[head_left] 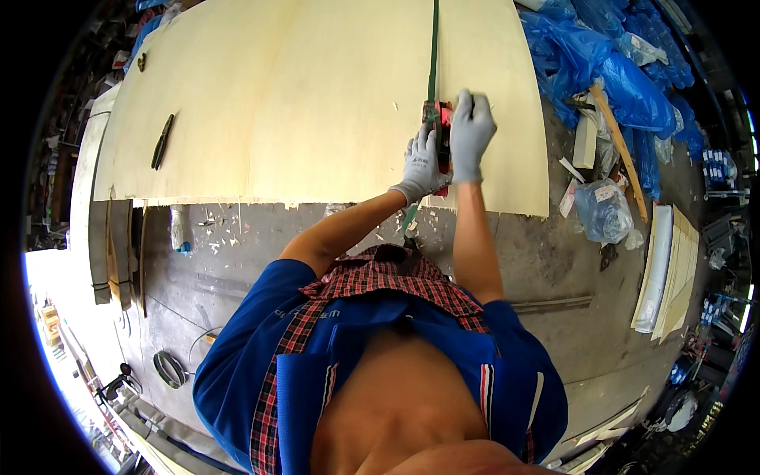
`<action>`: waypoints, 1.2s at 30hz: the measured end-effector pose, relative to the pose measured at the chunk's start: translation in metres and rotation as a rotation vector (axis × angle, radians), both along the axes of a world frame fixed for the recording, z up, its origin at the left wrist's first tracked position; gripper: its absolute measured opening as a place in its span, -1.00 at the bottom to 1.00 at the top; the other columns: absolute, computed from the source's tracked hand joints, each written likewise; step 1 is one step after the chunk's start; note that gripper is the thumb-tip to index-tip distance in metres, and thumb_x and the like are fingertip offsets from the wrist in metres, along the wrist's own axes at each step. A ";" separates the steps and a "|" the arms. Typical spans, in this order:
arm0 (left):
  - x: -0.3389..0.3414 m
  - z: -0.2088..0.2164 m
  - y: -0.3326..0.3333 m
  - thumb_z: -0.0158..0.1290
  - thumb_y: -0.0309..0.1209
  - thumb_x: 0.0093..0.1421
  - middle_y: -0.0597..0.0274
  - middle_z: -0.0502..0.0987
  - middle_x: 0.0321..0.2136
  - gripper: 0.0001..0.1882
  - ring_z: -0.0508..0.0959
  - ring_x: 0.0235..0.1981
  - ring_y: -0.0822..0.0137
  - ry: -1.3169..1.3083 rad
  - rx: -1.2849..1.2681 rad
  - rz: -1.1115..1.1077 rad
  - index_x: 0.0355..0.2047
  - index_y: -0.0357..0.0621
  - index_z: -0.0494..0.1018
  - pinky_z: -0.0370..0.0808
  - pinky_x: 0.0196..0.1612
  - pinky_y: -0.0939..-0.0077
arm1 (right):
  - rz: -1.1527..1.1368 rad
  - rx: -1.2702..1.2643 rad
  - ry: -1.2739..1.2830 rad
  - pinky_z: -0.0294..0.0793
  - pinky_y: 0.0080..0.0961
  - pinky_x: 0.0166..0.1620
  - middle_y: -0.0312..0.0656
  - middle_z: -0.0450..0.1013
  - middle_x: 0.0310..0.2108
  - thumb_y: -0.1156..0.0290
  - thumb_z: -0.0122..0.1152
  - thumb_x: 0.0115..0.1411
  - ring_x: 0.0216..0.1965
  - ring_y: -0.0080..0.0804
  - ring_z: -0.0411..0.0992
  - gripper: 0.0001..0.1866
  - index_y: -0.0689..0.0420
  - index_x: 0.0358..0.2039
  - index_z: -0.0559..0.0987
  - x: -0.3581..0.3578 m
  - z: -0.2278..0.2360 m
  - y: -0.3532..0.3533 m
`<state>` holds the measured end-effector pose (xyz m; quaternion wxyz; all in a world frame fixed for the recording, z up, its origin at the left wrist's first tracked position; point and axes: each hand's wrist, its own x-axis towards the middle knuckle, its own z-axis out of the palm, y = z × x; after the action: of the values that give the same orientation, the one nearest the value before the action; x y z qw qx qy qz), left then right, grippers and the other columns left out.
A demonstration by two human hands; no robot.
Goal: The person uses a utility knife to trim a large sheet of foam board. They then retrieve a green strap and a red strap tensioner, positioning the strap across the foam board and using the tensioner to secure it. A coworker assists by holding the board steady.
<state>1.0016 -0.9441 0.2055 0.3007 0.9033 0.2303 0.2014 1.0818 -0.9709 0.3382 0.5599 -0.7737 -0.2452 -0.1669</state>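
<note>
A red and black strapping tool (443, 119) sits on a pale plywood sheet (317, 95), in line with a green strap (433, 51) that runs away from me across the wood. My gloved left hand (422, 168) lies against the tool's left side and near end, its fingers closed on it. Just right of the tool, my gloved right hand (473, 136) is raised with curled fingers. Motion smears its fingertips, and whatever it grips is hidden. The strap's lower end (409, 218) hangs past the sheet's ragged near edge.
Black-handled pliers (162, 142) lie on the left of the sheet, and a small tool (142, 62) is farther back. Blue plastic wrapping (586, 55), a clear bag (604, 210) and a wooden strip (621, 150) are at the right. Wood chips litter the grey floor (546, 261).
</note>
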 end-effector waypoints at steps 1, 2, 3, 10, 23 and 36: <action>0.003 -0.004 -0.001 0.21 -0.06 -0.11 -0.35 -0.02 0.26 0.05 0.08 0.24 -0.29 0.000 -0.008 -0.007 0.25 -0.38 -0.04 -0.01 0.30 -0.08 | -0.023 0.061 0.049 0.35 -0.57 -0.59 -0.22 0.42 -0.70 0.32 0.08 0.28 -0.70 -0.54 0.36 -0.72 0.24 -0.50 0.48 -0.017 -0.018 -0.012; 0.006 -0.009 -0.001 0.20 -0.07 -0.09 -0.36 -0.02 0.26 0.03 0.08 0.24 -0.30 0.001 -0.017 -0.015 0.24 -0.40 -0.04 0.00 0.29 -0.09 | -0.046 0.121 0.098 0.35 -0.58 -0.58 -0.22 0.42 -0.69 0.35 0.08 0.29 -0.68 -0.56 0.37 -0.74 0.25 -0.49 0.47 -0.028 -0.035 -0.020; 0.010 -0.019 0.001 0.20 -0.07 -0.08 -0.37 -0.02 0.26 0.03 0.08 0.24 -0.31 -0.025 0.019 -0.022 0.24 -0.41 -0.04 0.00 0.28 -0.11 | -0.046 0.129 0.085 0.36 -0.57 -0.57 -0.23 0.43 -0.67 0.36 0.09 0.29 -0.67 -0.57 0.37 -0.75 0.25 -0.49 0.48 -0.033 -0.044 -0.025; 0.005 -0.029 0.003 0.22 -0.10 -0.08 -0.41 -0.08 0.26 0.04 0.01 0.26 -0.34 0.024 0.059 -0.100 0.23 -0.46 -0.06 0.00 0.29 -0.10 | -0.047 0.048 0.140 0.40 -0.55 -0.48 -0.20 0.49 -0.61 0.37 0.13 0.27 -0.60 -0.60 0.38 -0.76 0.27 -0.48 0.50 -0.025 -0.016 -0.010; 0.009 0.003 -0.006 0.31 -0.04 -0.20 -0.30 -0.12 0.31 0.18 0.05 0.26 -0.30 -0.041 -0.107 -0.034 0.26 -0.39 -0.10 0.04 0.28 -0.02 | -0.112 0.016 0.052 0.40 -0.18 -0.50 0.03 0.41 -0.66 0.15 0.09 0.24 -0.58 0.05 0.44 -0.65 0.12 -0.57 0.44 0.068 0.029 0.050; 0.006 -0.041 -0.021 0.17 -0.09 0.02 -0.20 -0.01 0.29 -0.09 0.12 0.22 -0.20 -0.068 -0.195 -0.005 0.25 -0.24 0.00 0.12 0.23 0.05 | -0.233 0.312 0.005 0.26 -0.56 -0.67 -0.35 0.31 -0.69 0.44 0.12 0.27 -0.72 -0.66 0.27 -0.91 0.10 -0.40 0.45 -0.027 -0.045 -0.006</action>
<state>1.0073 -0.9653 0.1647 0.3955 0.8628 0.2363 0.2080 1.0549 -0.9768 0.2928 0.6505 -0.7011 -0.1236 -0.2648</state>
